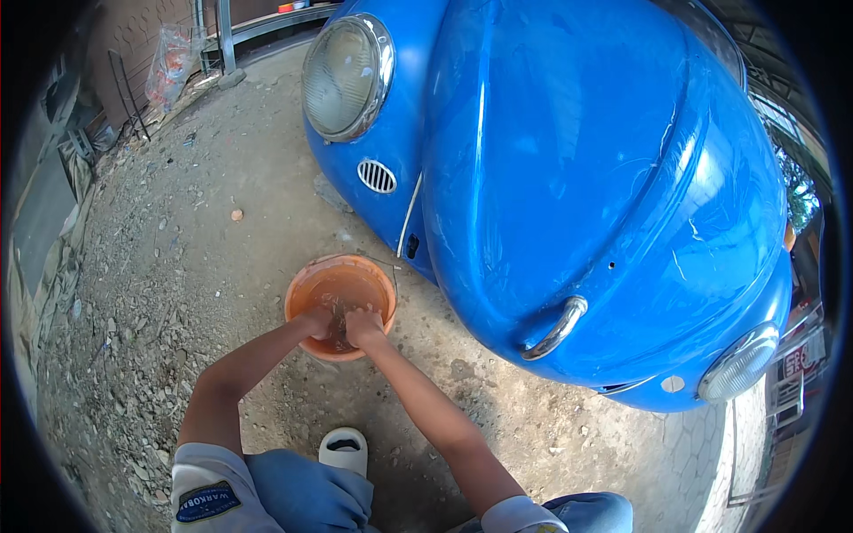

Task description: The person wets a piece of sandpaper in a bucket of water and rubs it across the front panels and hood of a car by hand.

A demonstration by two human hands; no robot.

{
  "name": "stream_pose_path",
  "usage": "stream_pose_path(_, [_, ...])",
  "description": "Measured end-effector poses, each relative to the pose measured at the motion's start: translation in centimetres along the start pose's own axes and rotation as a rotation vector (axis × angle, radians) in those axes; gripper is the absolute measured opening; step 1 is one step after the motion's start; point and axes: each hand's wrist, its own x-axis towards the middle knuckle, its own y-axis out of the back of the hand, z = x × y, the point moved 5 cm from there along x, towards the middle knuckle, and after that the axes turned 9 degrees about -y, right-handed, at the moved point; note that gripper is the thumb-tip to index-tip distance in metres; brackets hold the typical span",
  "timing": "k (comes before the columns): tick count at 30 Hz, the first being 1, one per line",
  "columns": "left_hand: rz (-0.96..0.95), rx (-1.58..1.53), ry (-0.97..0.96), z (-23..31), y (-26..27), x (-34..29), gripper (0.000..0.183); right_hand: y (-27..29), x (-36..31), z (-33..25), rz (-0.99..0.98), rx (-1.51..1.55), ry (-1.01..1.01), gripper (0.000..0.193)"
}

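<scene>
Both my arms reach down into an orange bucket (387,282) of murky water that stands on the ground. My left hand (315,322) dips into the water at the near left side, its fingers hidden below the surface. Beside it, my right hand (362,325) is closed at the near right side, knuckles above the water. What it grips, if anything, I cannot make out. A thin wire handle curves along the bucket's right rim. Just beyond the bucket to the right is the front of a blue car (569,160), its paint marked with pale streaks.
The car has a round headlight (348,78), a chrome hood handle (558,327) and a second headlight (739,364). Gravel (115,391) covers the ground at left. My white sandal (344,451) is close behind the bucket. A clear plastic bag (171,67) hangs at the far left.
</scene>
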Motion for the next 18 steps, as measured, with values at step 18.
stream_pose_path(18, [-0.073,-0.007,-0.032,1.6,6.5,-1.4,0.058,-0.2,-0.7,0.2,-0.043,0.184,-0.007,0.037])
